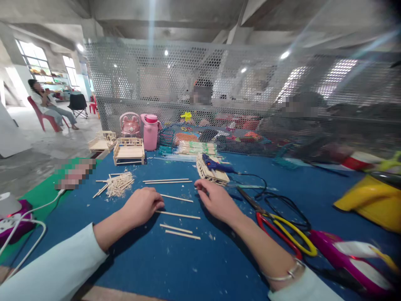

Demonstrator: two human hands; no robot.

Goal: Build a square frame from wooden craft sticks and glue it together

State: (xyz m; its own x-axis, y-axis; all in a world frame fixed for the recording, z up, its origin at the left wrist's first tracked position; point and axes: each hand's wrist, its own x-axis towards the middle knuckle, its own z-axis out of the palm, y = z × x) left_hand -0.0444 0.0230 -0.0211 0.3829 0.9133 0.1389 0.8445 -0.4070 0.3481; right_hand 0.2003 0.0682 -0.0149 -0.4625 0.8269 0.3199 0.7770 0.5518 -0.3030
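My left hand [144, 204] is closed at the left ends of two thin wooden sticks [178, 215] on the blue tabletop; whether it pinches one is hidden. My right hand [216, 200] has its fingers apart and curved, with nothing in them, just in front of a small wooden frame piece [213, 172]. A blue glue gun [216, 164] rests on that piece. Two more sticks [182, 235] lie nearer to me, and another pair [167, 181] lies beyond my hands. A pile of short stick pieces [120, 184] is at the left.
Scissors [272, 223] with red and yellow handles and a purple power strip [351, 259] lie at the right. Small wooden furniture models [129, 151] and a pink bottle [151, 133] stand at the back left. Behind the table is a perforated metal screen [175, 79]. A person sits far left.
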